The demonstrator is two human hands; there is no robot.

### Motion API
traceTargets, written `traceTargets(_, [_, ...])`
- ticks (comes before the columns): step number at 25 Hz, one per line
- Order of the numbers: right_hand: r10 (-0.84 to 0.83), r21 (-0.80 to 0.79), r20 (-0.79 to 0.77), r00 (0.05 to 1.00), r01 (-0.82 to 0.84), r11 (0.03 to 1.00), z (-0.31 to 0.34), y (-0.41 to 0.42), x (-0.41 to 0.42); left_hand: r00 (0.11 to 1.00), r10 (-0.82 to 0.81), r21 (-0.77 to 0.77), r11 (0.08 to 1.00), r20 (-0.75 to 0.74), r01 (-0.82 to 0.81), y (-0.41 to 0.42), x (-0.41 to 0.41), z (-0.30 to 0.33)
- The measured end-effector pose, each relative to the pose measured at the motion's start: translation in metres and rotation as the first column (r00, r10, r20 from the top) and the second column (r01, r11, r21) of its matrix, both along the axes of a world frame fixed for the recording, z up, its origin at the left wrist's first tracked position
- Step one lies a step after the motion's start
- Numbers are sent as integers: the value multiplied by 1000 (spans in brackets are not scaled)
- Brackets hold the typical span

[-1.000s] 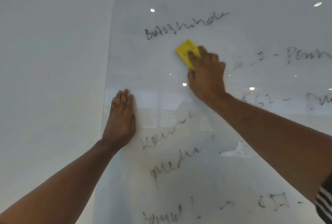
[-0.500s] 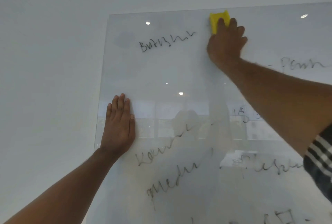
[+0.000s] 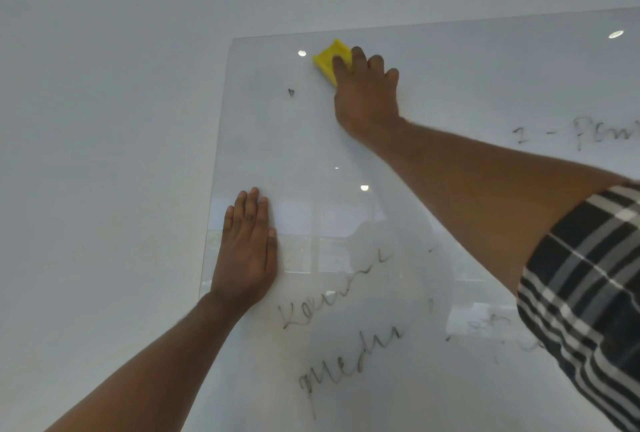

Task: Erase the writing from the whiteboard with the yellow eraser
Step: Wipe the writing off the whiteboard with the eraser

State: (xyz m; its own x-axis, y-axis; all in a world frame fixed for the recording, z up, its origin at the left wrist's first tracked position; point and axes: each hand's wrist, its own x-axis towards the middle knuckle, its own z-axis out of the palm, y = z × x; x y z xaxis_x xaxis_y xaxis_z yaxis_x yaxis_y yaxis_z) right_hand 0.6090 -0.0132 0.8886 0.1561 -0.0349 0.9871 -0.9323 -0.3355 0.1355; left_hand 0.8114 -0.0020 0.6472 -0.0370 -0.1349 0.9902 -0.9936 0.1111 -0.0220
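A glossy whiteboard [image 3: 450, 92] hangs on a pale wall. My right hand [image 3: 367, 96] presses the yellow eraser [image 3: 329, 57] flat against the board near its top left corner. Just left of the eraser only a small dark mark [image 3: 291, 92] is left of the top line. My left hand [image 3: 247, 251] lies flat on the board near its left edge, fingers together, holding nothing. Black handwriting [image 3: 346, 345] runs across the lower part of the board, and more writing [image 3: 595, 135] shows at the right edge.
The bare wall [image 3: 104, 154] lies left of and above the board. Ceiling lights reflect in the board as bright spots [image 3: 615, 34]. My checked sleeve [image 3: 588, 276] covers the lower right of the view.
My right hand swept the eraser leftward along the top of the board. The top line of writing has gone except for one small mark. My left hand stayed flat in place.
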Motion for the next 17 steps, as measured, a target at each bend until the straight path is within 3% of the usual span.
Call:
traceTargets(2, [20, -21, -189, 982, -25, 999, -17, 7, 18, 1000, 0, 4, 1000, 0, 0, 1, -2, 1])
traceTargets(4, [9, -68, -533, 846, -53, 996, -47, 6, 28, 1000, 4, -5, 1000, -5, -4, 2, -3, 1])
traceTargets(5, [-24, -85, -625, 781, -37, 996, -51, 3, 28, 1000, 6, -11, 1000, -6, -6, 2, -3, 1])
traceTargets(6, [-60, -111, -638, 768, -15, 994, -44, 0, 26, 1000, 6, -13, 1000, -6, -6, 2, -3, 1])
traceTargets(7, [-79, -116, -577, 813, 14, 993, -29, -1, 22, 1000, 3, -8, 1000, -5, -3, 2, -2, 1])
traceTargets(9, [-60, -61, -315, 947, 43, 997, 3, 0, 10, 1000, -7, 3, 1000, -1, 7, 2, -2, 1])
traceTargets(11, [-32, -22, -140, 990, 29, 999, 16, 2, 5, 1000, -23, 10, 1000, 3, 23, 3, -2, 0])
traceTargets(14, [21, -46, -311, 950, -37, 998, -24, 7, 15, 999, -47, 13, 999, 6, 47, 5, -2, 0])
traceTargets(17, [59, -83, -582, 811, -132, 988, -106, 0, 1, 997, -64, 12, 998, -34, 64, 8, -2, -1])
